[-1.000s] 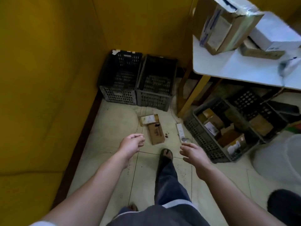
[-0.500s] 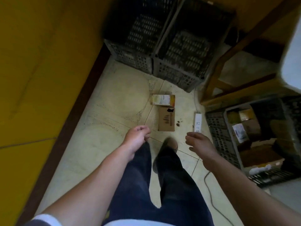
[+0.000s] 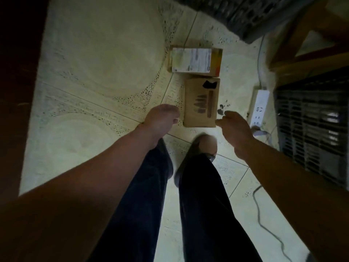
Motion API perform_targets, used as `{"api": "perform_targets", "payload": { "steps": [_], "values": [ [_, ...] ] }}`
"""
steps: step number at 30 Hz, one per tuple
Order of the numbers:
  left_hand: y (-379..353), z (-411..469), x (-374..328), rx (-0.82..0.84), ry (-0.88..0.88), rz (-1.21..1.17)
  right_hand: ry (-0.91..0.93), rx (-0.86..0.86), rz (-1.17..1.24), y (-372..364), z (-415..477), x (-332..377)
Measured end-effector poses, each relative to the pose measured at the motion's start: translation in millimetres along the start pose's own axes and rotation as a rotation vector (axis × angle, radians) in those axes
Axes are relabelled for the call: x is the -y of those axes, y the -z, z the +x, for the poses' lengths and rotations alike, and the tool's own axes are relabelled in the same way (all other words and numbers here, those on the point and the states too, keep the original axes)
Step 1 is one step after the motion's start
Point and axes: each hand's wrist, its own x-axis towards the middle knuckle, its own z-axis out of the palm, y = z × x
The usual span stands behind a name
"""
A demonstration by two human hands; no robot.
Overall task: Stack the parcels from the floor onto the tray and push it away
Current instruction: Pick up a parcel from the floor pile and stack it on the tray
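Brown parcel [image 3: 201,103] on the tiles, flanked by two empty hands

The brown parcel is seen lying flat on the pale tiled floor [image 3: 105,59], just ahead of the person's feet. A black mark is carried near its far edge and faded print on its top. A second parcel [image 3: 195,62], marked by a white label and a yellow-orange end, is laid crosswise just beyond it. The two are set very close, though whether they touch cannot be told.

The left hand [image 3: 160,118] is held low just beside the near left corner of the brown parcel. Its fingers are loosely curled and nothing is gripped. The right hand [image 3: 234,127] is held at the near right corner, its fingers likewise relaxed and nothing held. Whether its fingertips touch the cardboard cannot be told.

A white power strip [image 3: 259,106] is laid on the floor to the right of the brown parcel, apart from it. A grey cable [image 3: 258,214] is trailed across the tiles nearer the camera. A dark slatted crate [image 3: 311,125] is placed at the right edge and another crate [image 3: 236,14] at the top. A wooden table frame [image 3: 302,35] is seen in the upper right corner. Dark trousers [image 3: 204,205] and one blurred shoe [image 3: 204,146] are shown below the hands.
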Motion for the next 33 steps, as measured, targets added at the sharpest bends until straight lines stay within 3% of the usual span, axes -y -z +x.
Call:
{"api": "perform_targets", "payload": {
  "steps": [7, 15, 23, 28, 33],
  "values": [
    [-38.2, 97.5, 29.0, 0.14, 0.045, 0.381, -0.03, -0.033, -0.018, -32.8, 86.6, -16.7],
    [-50.2, 113.6, 37.9, 0.132, 0.002, 0.294, -0.018, -0.026, 0.059, -43.1, 84.4, -13.9],
    [-24.3, 43.9, 24.7, 0.102, 0.038, 0.242, -0.015, 0.065, 0.087, -36.0, 11.4, 8.4],
    [-7.3, -14.4, 17.3, 0.03, 0.102, 0.178, -0.028, 0.07, 0.246, -15.6, -55.5, 29.1],
    [10.8, -81.0, -16.7, 0.004, 0.01, 0.023, 0.02, 0.03, 0.348, 19.8, -125.8, 70.9]
  ]
}}
